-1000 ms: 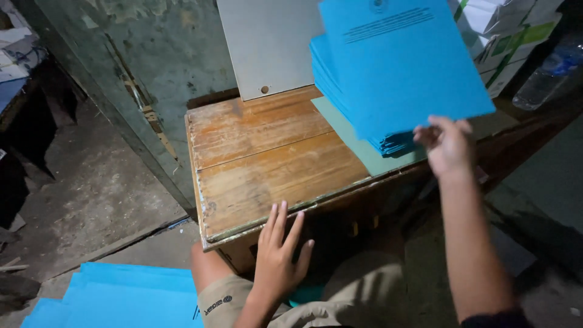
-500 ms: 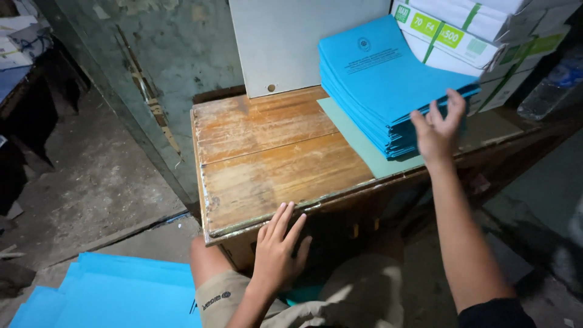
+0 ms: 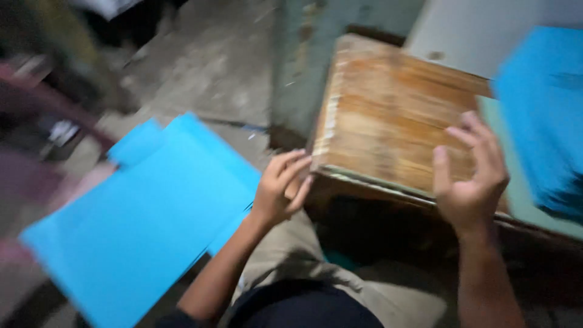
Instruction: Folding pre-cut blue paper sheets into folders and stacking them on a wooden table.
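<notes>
Frame was motion-blurred, so fine detail was lost. Two hands in view, both the person's own. Left hand point(image 3: 280, 188) sat at the near left corner of one wooden table point(image 3: 388, 121), fingers point(image 3: 290, 165) loosely curled, touching or just off the table edge; blur made it impossible to tell which. It held nothing. Right hand point(image 3: 469, 176) was over the near right part of the tabletop, fingers spread and slightly bent, palm toward the wood, gripping nothing; contact with the surface could not be told. One stack of blue sheets point(image 3: 543, 115) stood on the right end of the table, just beside the right hand, with one pale green sheet point(image 3: 522, 194) under it; the sheet count in the stack was unreadable. A second lot of blue sheets point(image 3: 139, 225) lay on the floor point(image 3: 212, 67) to the left, near the left forearm: at least two overlapping, exact number unclear. One grey board point(image 3: 486, 36) stood behind the table. Person's knees in tan trousers point(image 3: 291, 255) sat below the table edge.
</notes>
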